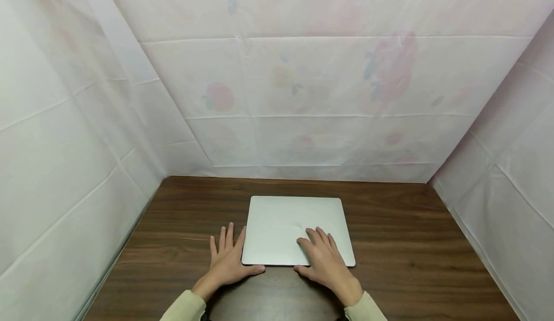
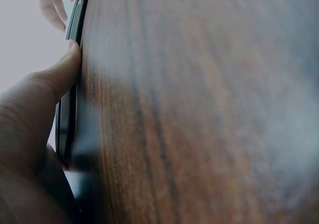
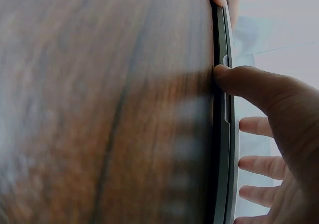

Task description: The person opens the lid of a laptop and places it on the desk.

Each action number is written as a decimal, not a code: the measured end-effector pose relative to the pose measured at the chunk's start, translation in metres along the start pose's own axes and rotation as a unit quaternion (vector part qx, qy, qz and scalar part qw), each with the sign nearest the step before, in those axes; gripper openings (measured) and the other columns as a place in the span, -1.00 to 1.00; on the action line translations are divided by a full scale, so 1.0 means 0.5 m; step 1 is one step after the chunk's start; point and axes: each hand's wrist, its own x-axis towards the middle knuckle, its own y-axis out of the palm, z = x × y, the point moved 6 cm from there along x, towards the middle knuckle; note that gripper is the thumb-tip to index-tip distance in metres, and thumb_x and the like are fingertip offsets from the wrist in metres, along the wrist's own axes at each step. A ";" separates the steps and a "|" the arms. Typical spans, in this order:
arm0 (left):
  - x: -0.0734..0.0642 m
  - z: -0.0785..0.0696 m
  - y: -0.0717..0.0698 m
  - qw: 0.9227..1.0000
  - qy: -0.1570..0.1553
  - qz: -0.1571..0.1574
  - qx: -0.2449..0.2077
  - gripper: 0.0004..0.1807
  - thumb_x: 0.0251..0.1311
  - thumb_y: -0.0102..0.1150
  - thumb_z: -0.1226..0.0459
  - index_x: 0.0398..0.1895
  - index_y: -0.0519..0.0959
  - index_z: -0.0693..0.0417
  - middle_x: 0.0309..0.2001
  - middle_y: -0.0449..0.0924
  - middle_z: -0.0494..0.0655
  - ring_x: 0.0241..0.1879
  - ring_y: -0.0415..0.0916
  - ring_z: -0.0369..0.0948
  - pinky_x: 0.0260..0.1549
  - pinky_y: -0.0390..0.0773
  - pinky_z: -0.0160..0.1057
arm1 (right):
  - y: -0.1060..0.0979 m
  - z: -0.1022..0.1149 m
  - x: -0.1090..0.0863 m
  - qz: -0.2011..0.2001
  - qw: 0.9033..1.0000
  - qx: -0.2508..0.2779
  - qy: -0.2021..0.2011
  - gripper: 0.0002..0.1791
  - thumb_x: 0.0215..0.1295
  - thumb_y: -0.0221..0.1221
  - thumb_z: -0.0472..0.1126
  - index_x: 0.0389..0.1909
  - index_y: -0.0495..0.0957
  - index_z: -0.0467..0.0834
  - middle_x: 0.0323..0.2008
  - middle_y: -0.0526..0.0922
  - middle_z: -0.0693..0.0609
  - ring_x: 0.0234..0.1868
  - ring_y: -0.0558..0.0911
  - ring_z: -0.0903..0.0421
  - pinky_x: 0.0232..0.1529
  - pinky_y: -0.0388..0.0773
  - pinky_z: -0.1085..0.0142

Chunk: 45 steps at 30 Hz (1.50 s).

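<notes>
A closed silver laptop (image 1: pixel 277 229) lies flat on a brown wooden table in the head view. My left hand (image 1: pixel 227 263) is at its front left corner, fingers straight and spread beside the left side, thumb against the front edge. My right hand (image 1: pixel 325 262) rests over the right part of the lid with its fingers slightly bent. In the right wrist view, the right thumb (image 3: pixel 244 82) touches the laptop's front edge (image 3: pixel 223 149) at the shallow notch. The left wrist view has the left thumb (image 2: pixel 57 72) on the same front edge (image 2: pixel 67 117).
The wood-grain table (image 1: pixel 411 244) extends on both sides of the laptop. Pale cloth with faded fruit prints (image 1: pixel 303 104) hangs behind it, and more white cloth stands along the left (image 1: pixel 65 167) and right (image 1: pixel 510 167) sides.
</notes>
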 end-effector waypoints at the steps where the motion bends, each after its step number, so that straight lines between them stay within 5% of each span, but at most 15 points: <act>1: 0.000 0.000 0.000 1.000 -0.004 0.004 0.005 0.46 -0.22 0.37 -0.52 0.65 0.07 0.12 0.63 -0.26 0.41 0.61 -0.37 0.37 0.41 -0.45 0.49 | 0.000 0.001 0.001 -0.002 1.000 0.000 -0.005 -0.29 -0.04 0.56 0.20 0.12 0.65 -0.03 0.27 0.54 -0.20 0.34 0.46 -0.36 0.23 0.40 -0.38; 18: 0.000 0.000 0.001 1.000 -0.009 0.009 0.015 0.46 -0.21 0.35 -0.53 0.66 0.05 0.10 0.64 -0.25 0.39 0.62 -0.38 0.35 0.42 -0.43 0.48 | -0.001 -0.002 0.004 0.020 1.000 0.011 -0.022 -0.34 0.04 0.52 0.24 0.12 0.66 0.00 0.28 0.55 -0.17 0.36 0.47 -0.32 0.25 0.40 -0.39; 45: 0.001 -0.004 -0.004 1.000 0.001 -0.004 -0.006 0.43 -0.24 0.41 -0.50 0.62 0.13 0.12 0.62 -0.20 0.42 0.60 -0.32 0.38 0.41 -0.43 0.50 | -0.019 -0.008 0.012 -0.042 0.994 -0.010 -0.097 -0.37 -0.14 0.57 0.31 -0.07 0.73 0.06 0.07 0.70 0.03 0.18 0.64 -0.06 0.14 0.61 -0.04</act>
